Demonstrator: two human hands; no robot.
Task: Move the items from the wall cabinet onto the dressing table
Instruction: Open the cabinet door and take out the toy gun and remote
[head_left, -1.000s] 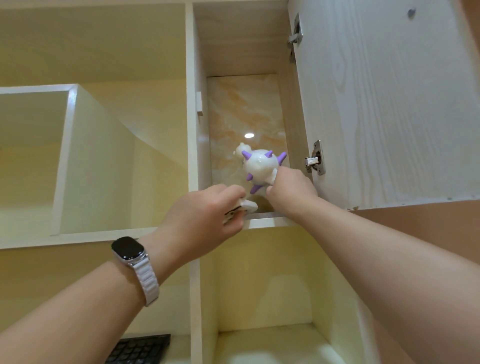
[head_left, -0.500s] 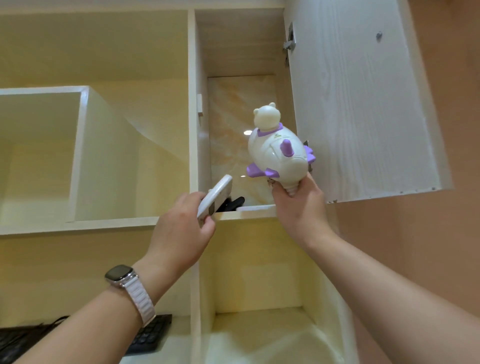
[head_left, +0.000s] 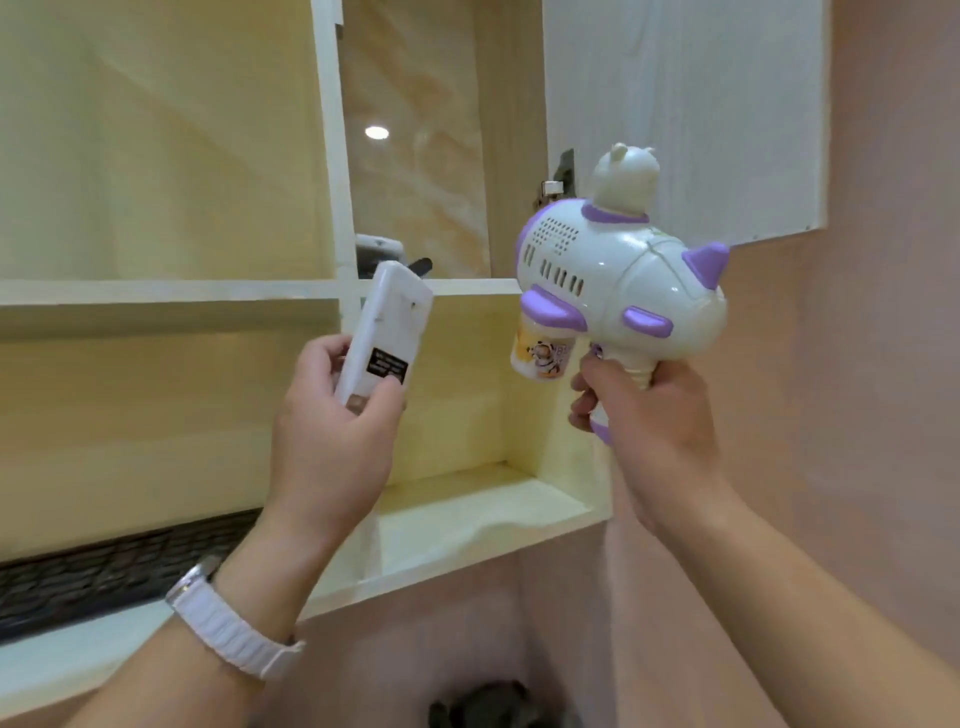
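Both items have now come clear of the wall cabinet (head_left: 498, 156): left hand (head_left: 332, 441) clamps a white remote (head_left: 384, 332), right hand (head_left: 644, 415) grips the toy bubble gun (head_left: 618, 280) at frame centre, ready for carrying down.

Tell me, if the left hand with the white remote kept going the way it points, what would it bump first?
Probably the white shelf edge of the open cabinet compartment, just beyond the flat white remote that the left hand holds. Something dark lies there. Depth is unclear.

Toy gun (head_left: 618, 291) and white remote (head_left: 382, 335) — now clear of cabinet (head_left: 332, 156).
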